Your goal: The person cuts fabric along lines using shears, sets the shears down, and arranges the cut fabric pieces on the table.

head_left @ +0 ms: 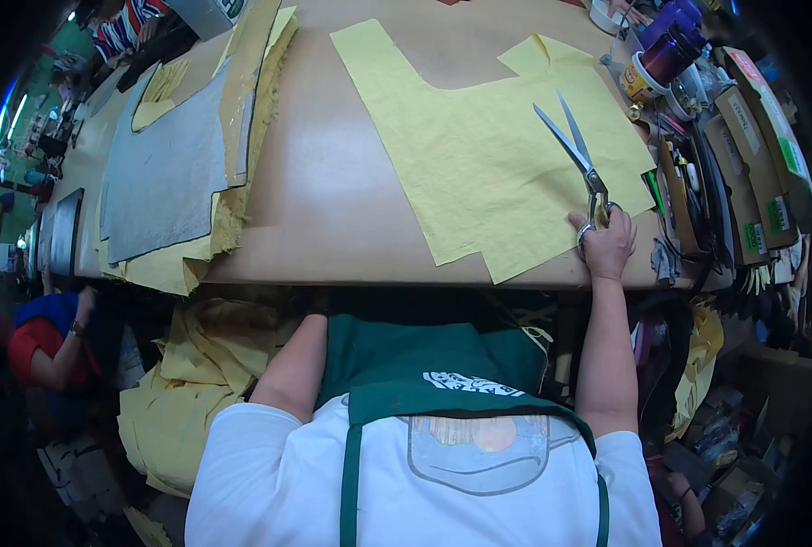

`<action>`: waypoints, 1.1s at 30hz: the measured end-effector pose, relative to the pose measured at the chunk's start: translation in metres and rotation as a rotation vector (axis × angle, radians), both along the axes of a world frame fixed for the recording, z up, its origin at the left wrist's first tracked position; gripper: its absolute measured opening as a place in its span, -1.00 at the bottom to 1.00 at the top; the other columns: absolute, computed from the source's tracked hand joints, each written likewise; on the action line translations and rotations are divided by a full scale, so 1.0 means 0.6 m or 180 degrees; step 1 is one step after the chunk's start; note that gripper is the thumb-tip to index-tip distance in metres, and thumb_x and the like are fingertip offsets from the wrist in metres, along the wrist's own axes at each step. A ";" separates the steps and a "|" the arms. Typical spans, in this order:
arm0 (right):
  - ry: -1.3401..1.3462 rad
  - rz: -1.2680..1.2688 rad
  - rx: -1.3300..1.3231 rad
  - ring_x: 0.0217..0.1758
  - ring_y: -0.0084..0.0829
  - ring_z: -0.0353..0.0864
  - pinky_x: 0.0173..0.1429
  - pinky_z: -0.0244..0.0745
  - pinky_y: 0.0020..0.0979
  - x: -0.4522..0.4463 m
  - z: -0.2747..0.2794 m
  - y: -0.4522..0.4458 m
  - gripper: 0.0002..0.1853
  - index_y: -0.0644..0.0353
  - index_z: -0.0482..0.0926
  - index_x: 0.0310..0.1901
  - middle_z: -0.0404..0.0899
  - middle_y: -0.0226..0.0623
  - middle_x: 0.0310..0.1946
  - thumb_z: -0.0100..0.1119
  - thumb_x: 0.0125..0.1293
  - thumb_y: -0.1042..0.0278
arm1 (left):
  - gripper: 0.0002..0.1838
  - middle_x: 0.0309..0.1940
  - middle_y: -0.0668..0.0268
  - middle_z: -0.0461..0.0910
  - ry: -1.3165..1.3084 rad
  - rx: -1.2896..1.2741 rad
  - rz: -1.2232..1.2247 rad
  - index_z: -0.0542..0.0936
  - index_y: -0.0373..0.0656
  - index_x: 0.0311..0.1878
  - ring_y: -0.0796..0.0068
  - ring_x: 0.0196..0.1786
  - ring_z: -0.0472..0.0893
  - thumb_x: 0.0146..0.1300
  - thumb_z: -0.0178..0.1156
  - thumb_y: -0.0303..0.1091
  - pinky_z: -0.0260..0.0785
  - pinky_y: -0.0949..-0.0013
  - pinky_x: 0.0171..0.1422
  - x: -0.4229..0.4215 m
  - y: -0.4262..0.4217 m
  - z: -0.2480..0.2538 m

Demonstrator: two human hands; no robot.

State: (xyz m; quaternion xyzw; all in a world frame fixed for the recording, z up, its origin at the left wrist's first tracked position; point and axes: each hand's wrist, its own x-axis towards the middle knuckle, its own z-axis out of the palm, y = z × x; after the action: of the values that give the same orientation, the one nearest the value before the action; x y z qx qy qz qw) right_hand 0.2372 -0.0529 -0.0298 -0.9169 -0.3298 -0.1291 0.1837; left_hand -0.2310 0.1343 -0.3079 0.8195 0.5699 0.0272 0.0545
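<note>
My right hand [608, 243] is closed around the handles of large metal scissors [592, 176]. Their blades are spread apart and point away from me, over a cut piece of yellow fabric [488, 155]. This fabric lies flat on the table, with one corner folded at its far right. Down by the table's front edge, my left forearm [292, 365] reaches into shadow. The fingers of that hand are hidden, so what it touches cannot be made out.
Grey pattern boards [164, 182] lie on stacked yellow fabric at the left of the brown table [305, 182]. Cardboard boxes [752, 155], a white tub [643, 80] and a purple bottle [675, 23] crowd the right edge. Yellow cloth [187, 401] hangs below left. Other people are at the left and far side.
</note>
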 end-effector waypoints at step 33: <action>0.0216 0.0016 0.0078 -0.02 -0.20 0.34 -0.01 0.25 -0.14 0.002 0.002 -0.004 -0.28 0.25 0.46 -0.15 0.45 -0.24 -0.19 0.35 -0.27 -0.17 | -0.55 0.07 0.14 0.40 -0.0102 0.0095 0.0049 0.38 -0.11 0.10 0.25 0.12 0.38 0.21 -0.13 -0.09 0.23 0.25 0.16 -0.010 -0.013 -0.039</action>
State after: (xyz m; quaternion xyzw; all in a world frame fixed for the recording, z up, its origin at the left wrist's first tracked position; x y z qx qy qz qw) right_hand 0.2381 -0.0551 -0.0286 -0.9177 -0.3241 -0.1016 0.2063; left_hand -0.2371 0.1263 -0.3315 0.8152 0.5748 0.0492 0.0510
